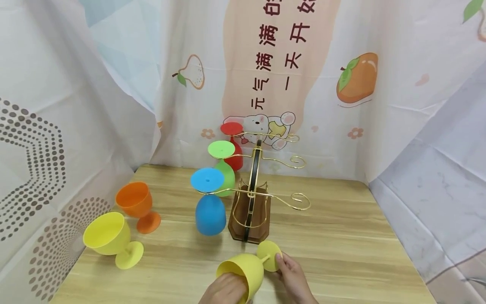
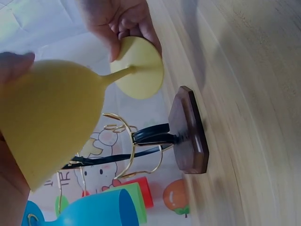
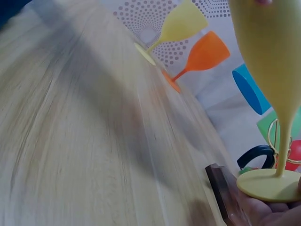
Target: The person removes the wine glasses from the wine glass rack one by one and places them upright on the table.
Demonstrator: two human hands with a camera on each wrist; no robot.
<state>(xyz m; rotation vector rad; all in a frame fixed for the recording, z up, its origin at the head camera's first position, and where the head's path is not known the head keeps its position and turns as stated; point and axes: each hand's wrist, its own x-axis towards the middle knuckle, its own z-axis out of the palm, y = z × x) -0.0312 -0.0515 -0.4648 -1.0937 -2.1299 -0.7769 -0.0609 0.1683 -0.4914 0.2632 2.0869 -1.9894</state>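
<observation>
A pale yellow plastic goblet (image 1: 244, 270) is tilted above the table's front, its bowl opening facing down-left and its round foot up-right. My left hand (image 1: 225, 289) grips the bowl, with fingers inside the opening. At the other end my right hand (image 1: 293, 276) pinches the edge of the foot, thumb on its flat face; the left wrist view shows this right hand (image 2: 127, 23) too. Just beyond stands a gold-wire rack with a wooden base (image 1: 262, 219). On its left arms hang upside down a blue goblet (image 1: 210, 215), a green goblet (image 1: 225, 173) and a red goblet (image 1: 237, 156).
Another yellow goblet (image 1: 108, 234) and an orange goblet (image 1: 134, 200) stand upright on the left of the wooden table (image 1: 334, 240). The rack's right arms (image 1: 281, 198) end in curls and carry nothing. A printed curtain (image 1: 315, 105) hangs behind.
</observation>
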